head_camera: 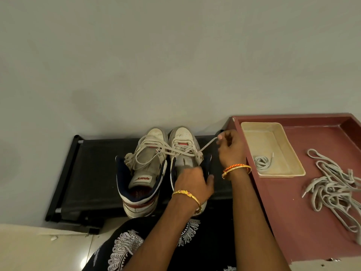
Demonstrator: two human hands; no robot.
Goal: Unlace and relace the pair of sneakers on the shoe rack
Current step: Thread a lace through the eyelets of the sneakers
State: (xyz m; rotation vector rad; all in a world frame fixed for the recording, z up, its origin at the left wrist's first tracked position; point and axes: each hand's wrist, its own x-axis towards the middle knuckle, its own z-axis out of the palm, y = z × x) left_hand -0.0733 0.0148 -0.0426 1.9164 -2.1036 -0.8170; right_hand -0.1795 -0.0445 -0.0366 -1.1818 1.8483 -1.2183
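While your right hand (pixel 230 146) pinches the flat grey lace end (pixel 209 143) and draws it taut out to the right, your left hand (pixel 192 179) grips the collar and tongue area of the right-side white sneaker (pixel 183 137), steadying it. Both worn white, navy and red sneakers sit side by side on the black fabric shoe rack (pixel 93 169), toes to the wall; the left-side sneaker (pixel 148 169) looks loosely laced. Judgement: you're pulling lace out of the upper eyelets. Pull along the eyelet line, not upward, and hold the shoe firm so it doesn't slide. Right of the rack, a maroon tray-top table (pixel 312 222) holds a beige rectangular tray (pixel 291 153) with one coiled lace (pixel 261 163), plus a loose pile of grey laces (pixel 332 186).
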